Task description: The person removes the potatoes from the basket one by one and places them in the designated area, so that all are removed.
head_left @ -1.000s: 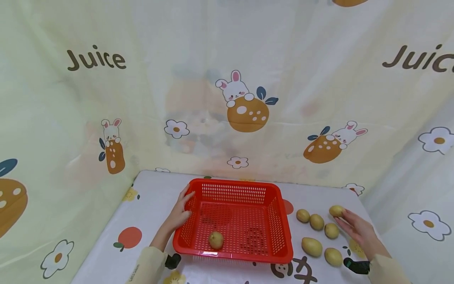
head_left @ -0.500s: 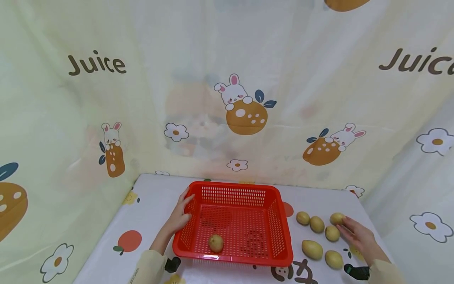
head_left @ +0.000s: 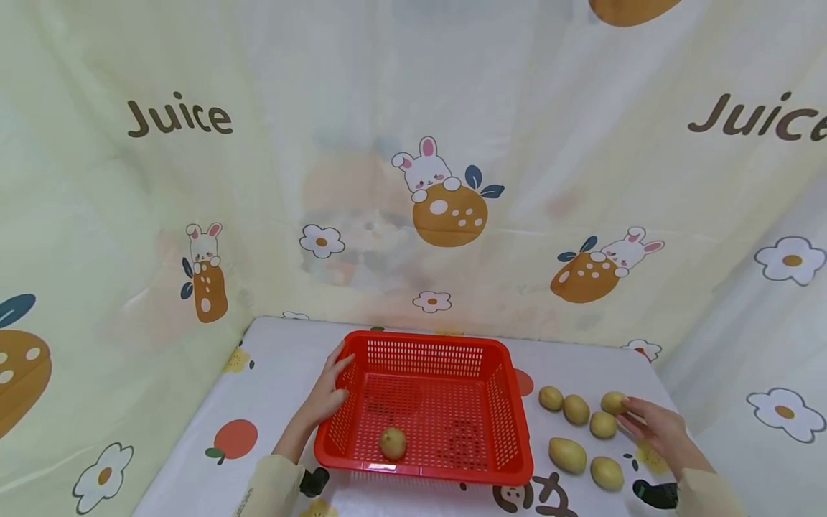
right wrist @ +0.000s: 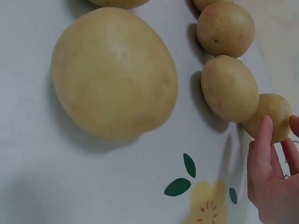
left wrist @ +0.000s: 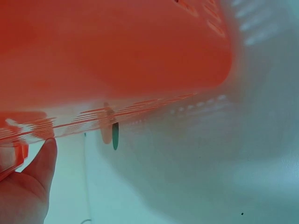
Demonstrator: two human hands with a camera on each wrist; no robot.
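My left hand (head_left: pixel 329 391) touches the left rim of a red plastic basket (head_left: pixel 423 468), fingers spread along it. In the left wrist view one fingertip meets the underside of the basket's red wall (left wrist: pixel 117 56). Inside the basket, near the front left, lies one potato (head_left: pixel 393 443). Over on the right, my right hand (head_left: pixel 659 427) holds another potato (head_left: pixel 612 402) by its near side. In the right wrist view this potato (right wrist: pixel 273 109) sits between the fingers and thumb of the hand (right wrist: pixel 273 189), right against a neighbouring potato (right wrist: pixel 230 88).
Several more potatoes lie right of the basket, among them a long one (head_left: pixel 568 456) and a round one (head_left: pixel 607 473) near the front. A patterned white cloth (head_left: pixel 284 359) covers the table. A printed curtain (head_left: pixel 362 280) hangs behind it.
My right hand has lowered its potato, bringing it nearer the potato in front of it. The left hand has stayed at the basket's rim. The head view has tilted slightly upward.
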